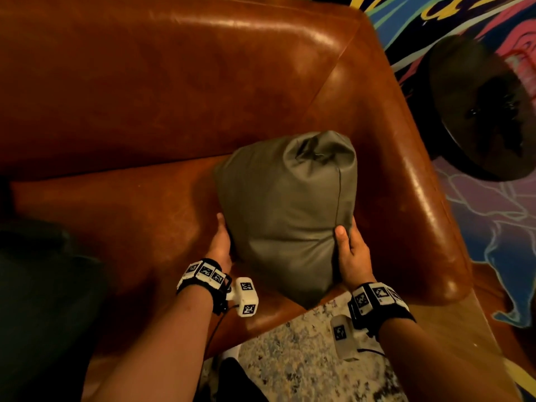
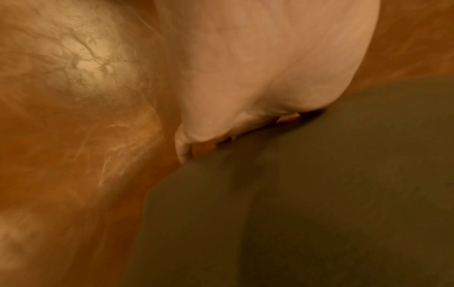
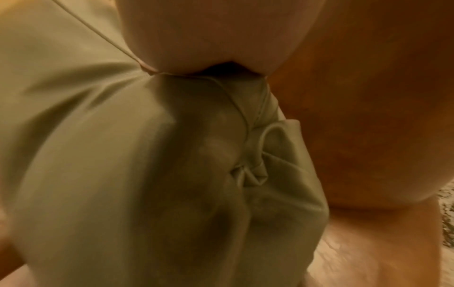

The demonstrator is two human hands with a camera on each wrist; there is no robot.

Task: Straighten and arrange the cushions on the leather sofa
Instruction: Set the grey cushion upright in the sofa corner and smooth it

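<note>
Grey-green leather covers the cushion (image 1: 287,210), which stands on end on the seat of the brown leather sofa (image 1: 162,91), in the corner where the backrest meets the armrest (image 1: 412,181). The left hand (image 1: 221,245) lies against the cushion's left side; its thumb points up along the edge, and the fingers go behind the cushion, hidden from the head view. The left wrist view is blurred and shows only the palm (image 2: 270,58) against grey-green material, so the curl of the fingers cannot be told. The right hand (image 1: 352,253) clamps the cushion's lower right edge: the thumb presses the front face beside the seam, and the fingers wrap behind. In the right wrist view the cushion's gathered corner (image 3: 248,172) sits just below the palm. Just right of the right hand, the armrest stands close to the cushion. Beyond the armrest, a round dark side table (image 1: 481,111) stands on a brightly patterned rug (image 1: 493,227). Near the wrists, a speckled rug (image 1: 304,358) lies at the sofa's front edge. Left of the left hand, a dark object (image 1: 43,285) rests on the seat, too dim to identify.
</note>
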